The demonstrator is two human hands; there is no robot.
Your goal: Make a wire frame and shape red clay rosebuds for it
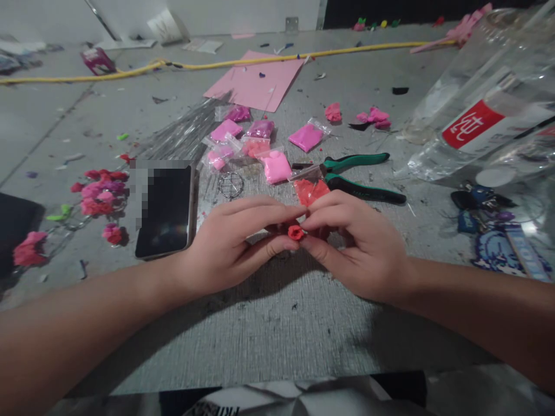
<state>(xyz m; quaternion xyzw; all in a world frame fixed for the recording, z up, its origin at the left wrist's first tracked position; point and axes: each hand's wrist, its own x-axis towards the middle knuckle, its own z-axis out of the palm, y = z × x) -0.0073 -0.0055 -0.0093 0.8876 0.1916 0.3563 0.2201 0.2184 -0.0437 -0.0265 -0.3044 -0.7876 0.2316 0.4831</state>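
Observation:
Between the fingertips of both hands is a small red clay flower (295, 233), its rolled end facing me. My left hand (243, 240) is closed on it from the left, thumb below and fingers above. From the other side my right hand (353, 240) pinches it with thumb and forefinger. Just beyond the fingers lies a bag of red clay (311, 190), beside green-handled pliers (362, 179). Several small bags of pink clay (277, 167) are spread farther back, near a round wire piece (230, 185).
A dark phone (167, 211) lies left of my hands. Finished-looking pink and red clay flowers (102, 193) are farther left. Thin metal wires (177, 136) lie behind the phone. Plastic bottles (477, 124) stand at the right. A yellow cord (260, 59) crosses the back, past pink paper (260, 81).

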